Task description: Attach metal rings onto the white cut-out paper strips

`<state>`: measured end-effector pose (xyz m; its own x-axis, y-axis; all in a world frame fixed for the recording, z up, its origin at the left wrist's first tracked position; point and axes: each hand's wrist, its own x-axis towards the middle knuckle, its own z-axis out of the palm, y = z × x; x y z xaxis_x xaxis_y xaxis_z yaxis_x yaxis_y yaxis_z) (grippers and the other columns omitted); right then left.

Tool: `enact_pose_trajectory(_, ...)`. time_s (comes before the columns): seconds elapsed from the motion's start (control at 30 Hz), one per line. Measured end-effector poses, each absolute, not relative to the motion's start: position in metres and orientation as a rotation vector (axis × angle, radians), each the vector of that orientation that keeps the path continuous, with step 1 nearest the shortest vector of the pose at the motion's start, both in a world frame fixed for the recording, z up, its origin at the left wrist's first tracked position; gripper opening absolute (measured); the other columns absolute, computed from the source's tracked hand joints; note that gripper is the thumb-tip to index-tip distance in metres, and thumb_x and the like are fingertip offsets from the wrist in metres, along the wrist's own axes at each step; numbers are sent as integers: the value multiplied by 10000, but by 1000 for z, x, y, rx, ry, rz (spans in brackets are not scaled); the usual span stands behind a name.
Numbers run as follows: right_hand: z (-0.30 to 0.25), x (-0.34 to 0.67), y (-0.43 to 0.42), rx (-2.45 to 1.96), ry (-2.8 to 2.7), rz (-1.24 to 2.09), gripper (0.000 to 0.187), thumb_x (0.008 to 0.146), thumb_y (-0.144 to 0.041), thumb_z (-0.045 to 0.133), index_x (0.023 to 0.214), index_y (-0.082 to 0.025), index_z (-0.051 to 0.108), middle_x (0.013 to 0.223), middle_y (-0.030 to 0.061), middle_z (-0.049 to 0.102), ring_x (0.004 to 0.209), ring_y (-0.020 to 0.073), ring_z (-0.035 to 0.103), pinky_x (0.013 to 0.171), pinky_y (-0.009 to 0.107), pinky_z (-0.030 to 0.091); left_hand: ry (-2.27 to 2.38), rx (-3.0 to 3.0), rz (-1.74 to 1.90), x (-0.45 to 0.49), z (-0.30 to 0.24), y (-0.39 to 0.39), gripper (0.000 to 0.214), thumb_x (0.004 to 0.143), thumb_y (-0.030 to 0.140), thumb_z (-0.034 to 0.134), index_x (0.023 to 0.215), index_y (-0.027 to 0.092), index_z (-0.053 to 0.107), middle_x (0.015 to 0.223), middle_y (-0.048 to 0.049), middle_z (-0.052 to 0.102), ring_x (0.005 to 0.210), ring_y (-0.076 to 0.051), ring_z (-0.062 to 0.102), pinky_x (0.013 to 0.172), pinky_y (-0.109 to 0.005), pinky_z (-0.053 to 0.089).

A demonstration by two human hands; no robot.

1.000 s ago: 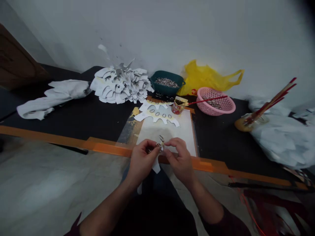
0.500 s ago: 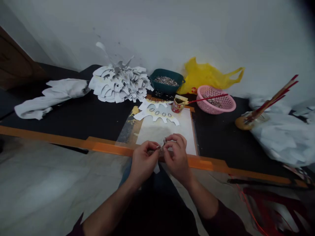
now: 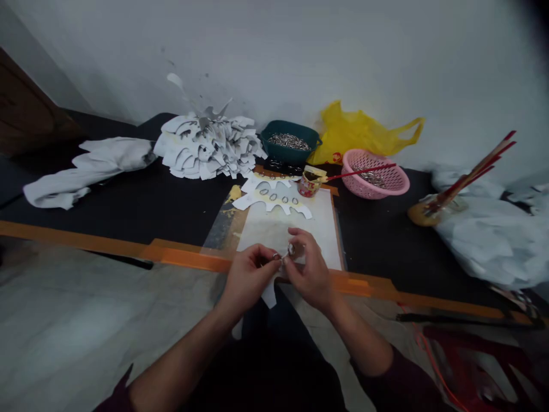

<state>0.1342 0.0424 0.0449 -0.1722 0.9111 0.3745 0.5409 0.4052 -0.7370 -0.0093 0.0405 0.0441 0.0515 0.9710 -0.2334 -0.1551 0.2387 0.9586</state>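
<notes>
The left hand and right hand work together just above the table's orange edge, closed into pinches with the fingers curled, not open. The left hand pinches a white paper cutout, which hangs below the hands, and a small metal ring shows at its fingertips. The right hand's thumb and fingers close around a second ring, though the fingers partly hide it, and how it meets the paper is too small to tell. Behind the hands lies a pale sheet on the black table. At 12 o'clock on that sheet's far end lies a cut paper strip with a row of rings on it. At 11 o'clock stands a heap of paper scraps, with a white cloth further out at 10 o'clock. Near 12 o'clock sit a green basket of rings and a small tin. At 1 o'clock are a yellow bag and a pink basket with a red stick across it. At 2 o'clock, red sticks rise from a dish beside a white plastic sack.
</notes>
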Motion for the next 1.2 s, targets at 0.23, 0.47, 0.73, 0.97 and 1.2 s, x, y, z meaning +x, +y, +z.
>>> enact_pose_trajectory(0.23,73,144,49,-1244,-1695,1095,356,745,-178,526,1095,-221,478,732,-38,531,573,84,478,529,209,402,912,987,762,-26,73,60,149,613,216,696,690,153,585,698,-14,618,598,-105,557,574,-227,434)
enact_pose_trajectory(0.47,64,141,45,-1186,-1154,1376,278,699,-183,550,974,-203,514,704,-43,521,525,76,481,471,195,407,917,2138,873,-41,80,91,460,577,365,750,980,219,582,1003,-80,573,979,-239,506,851,-390,404)
enact_pose_trajectory(0.73,52,130,32,-1441,-1095,839,183,738,-175,511,918,-202,484,675,-43,499,516,87,457,469,204,413,998,2496,955,-16,47,56,235,853,154,413,977,161,612,893,-97,606,841,-195,524,758,-320,428)
enact_pose_trajectory(0.97,28,123,21,-1443,-1335,537,216,749,-113,492,939,-217,501,872,19,543,808,153,536,743,303,450,1259,1893,921,-1,42,45,149,827,225,473,824,189,618,800,-45,626,766,-171,573,699,-281,436)
enact_pose_trajectory(1.2,23,120,28,-1423,-979,890,203,699,-174,535,892,-214,487,713,-35,516,616,115,516,575,251,439,1420,1900,1197,18,28,32,112,771,158,502,698,182,583,736,-48,589,744,-170,544,703,-287,425)
